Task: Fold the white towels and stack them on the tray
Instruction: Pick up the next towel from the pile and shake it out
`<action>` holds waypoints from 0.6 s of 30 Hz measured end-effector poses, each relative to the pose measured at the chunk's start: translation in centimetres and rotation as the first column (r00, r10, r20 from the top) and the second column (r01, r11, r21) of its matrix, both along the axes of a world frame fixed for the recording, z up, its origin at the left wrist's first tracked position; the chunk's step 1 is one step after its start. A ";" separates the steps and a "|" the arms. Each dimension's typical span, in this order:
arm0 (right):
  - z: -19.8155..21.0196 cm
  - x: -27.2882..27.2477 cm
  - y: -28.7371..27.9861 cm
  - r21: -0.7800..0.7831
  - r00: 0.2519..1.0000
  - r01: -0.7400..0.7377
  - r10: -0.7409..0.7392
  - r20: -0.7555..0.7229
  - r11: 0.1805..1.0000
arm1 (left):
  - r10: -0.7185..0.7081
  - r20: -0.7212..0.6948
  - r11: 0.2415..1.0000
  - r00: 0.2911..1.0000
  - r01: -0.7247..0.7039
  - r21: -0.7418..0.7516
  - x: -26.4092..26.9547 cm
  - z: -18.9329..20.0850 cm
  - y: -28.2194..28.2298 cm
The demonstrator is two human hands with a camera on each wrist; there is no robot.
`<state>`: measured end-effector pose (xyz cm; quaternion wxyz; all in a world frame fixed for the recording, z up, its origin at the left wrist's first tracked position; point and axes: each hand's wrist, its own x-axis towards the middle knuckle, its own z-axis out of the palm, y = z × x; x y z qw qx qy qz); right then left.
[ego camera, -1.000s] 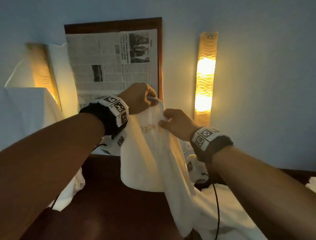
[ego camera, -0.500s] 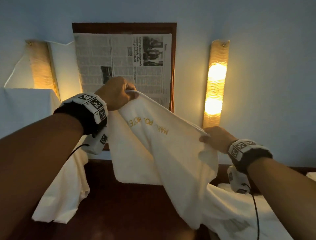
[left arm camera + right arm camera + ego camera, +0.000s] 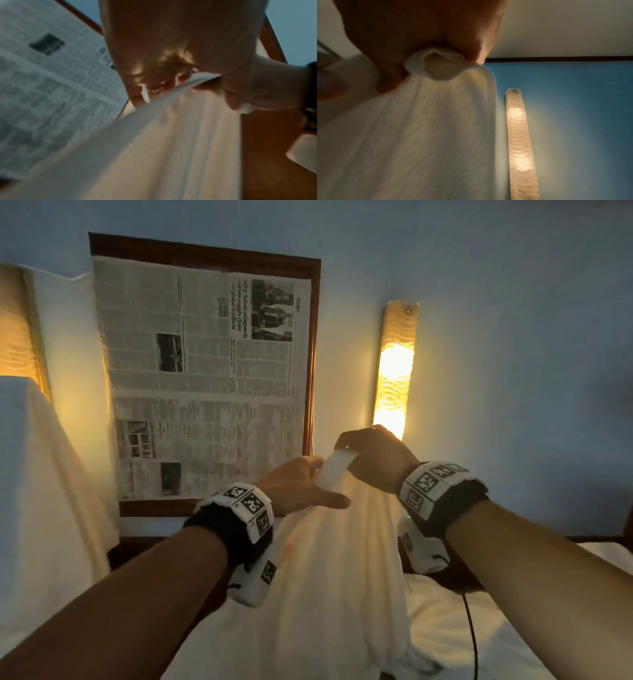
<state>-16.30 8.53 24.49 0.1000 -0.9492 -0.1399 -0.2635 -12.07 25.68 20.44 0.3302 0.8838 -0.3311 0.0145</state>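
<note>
**Both hands meet at the towel's top edge**

Right hand has a tight grip on the white towel: the right wrist view shows the fingers curled round a bunched corner, the cloth gathered into a small knot and falling away below it. The left hand is just beside it, touching the same upper edge. Its thumb stretches out toward the right while its fingers reach the cloth near the right hand; the left wrist view is blurred, but the edge seems to pass between thumb and fingers, so I take it as a light pinch rather than a firm hold.

Holding the towel high lets the cloth hang straight under its own weight, which evens out the edges. With the two hands together at the top, this looks like corners being brought together for a lengthwise fold.

Below, the towel's lower end drapes onto more white cloth lying on a dark wooden desk. The tray is not in view, so I cannot tell how many towels are stacked.

Behind the hands, a newspaper covers a wooden frame on the wall, with a lit wall lamp to its right.
</note>
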 end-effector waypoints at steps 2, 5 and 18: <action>-0.3 -0.6 -0.7 -0.104 1.000 0.011 -0.008 0.026 0.994 | 0.025 0.060 0.985 0.998 -0.014 -0.174 -0.1 -1.9 -2.4; -0.9 -0.6 -3.3 -0.168 0.999 0.016 -0.009 0.043 0.986 | 0.063 0.113 0.961 0.992 -0.030 -0.274 0.2 -1.8 -3.7; -4.0 3.0 -11.6 0.525 0.982 -0.154 0.186 -0.010 0.837 | 0.158 0.136 0.947 0.978 -0.111 -0.302 0.8 0.0 -5.5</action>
